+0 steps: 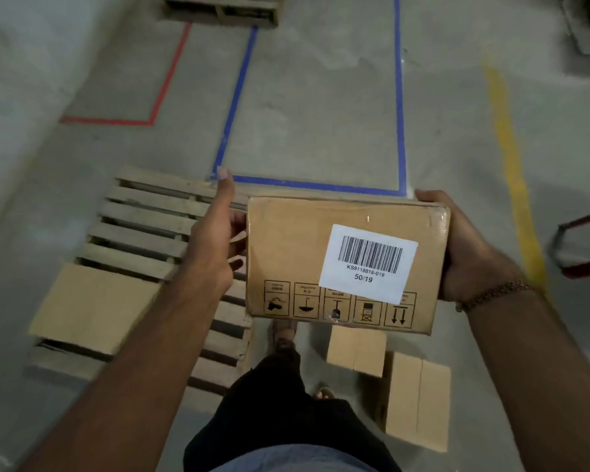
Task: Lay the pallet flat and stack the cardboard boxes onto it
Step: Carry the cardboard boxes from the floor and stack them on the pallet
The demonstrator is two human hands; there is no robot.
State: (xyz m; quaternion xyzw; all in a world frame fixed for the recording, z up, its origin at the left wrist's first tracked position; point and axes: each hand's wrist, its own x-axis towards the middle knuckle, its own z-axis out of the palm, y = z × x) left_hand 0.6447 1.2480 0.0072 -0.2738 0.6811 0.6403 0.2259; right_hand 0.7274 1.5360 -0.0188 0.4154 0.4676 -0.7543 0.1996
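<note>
I hold a cardboard box (pixel 293 253) with a white barcode label in front of me, above the floor. My left hand (pixel 215 240) presses its left side, thumb raised. Its right side is gripped by my right hand (pixel 464 253), which wears a bead bracelet. A wooden pallet (pixel 140 226) lies flat on the floor to the left, below the held box. One cardboard box on the pallet (pixel 96 308) rests on its near left part. Two more boxes stand on the floor at lower right: a small one (pixel 356 350) and a taller one (pixel 418 400).
Blue tape (pixel 401 107), red tape (pixel 169 73) and a yellow line (pixel 511 165) mark the concrete floor ahead. A second pallet (pixel 222 8) sits at the top. A red metal frame (pixel 579 247) juts in at the right edge. My feet (pixel 283 335) stand between pallet and floor boxes.
</note>
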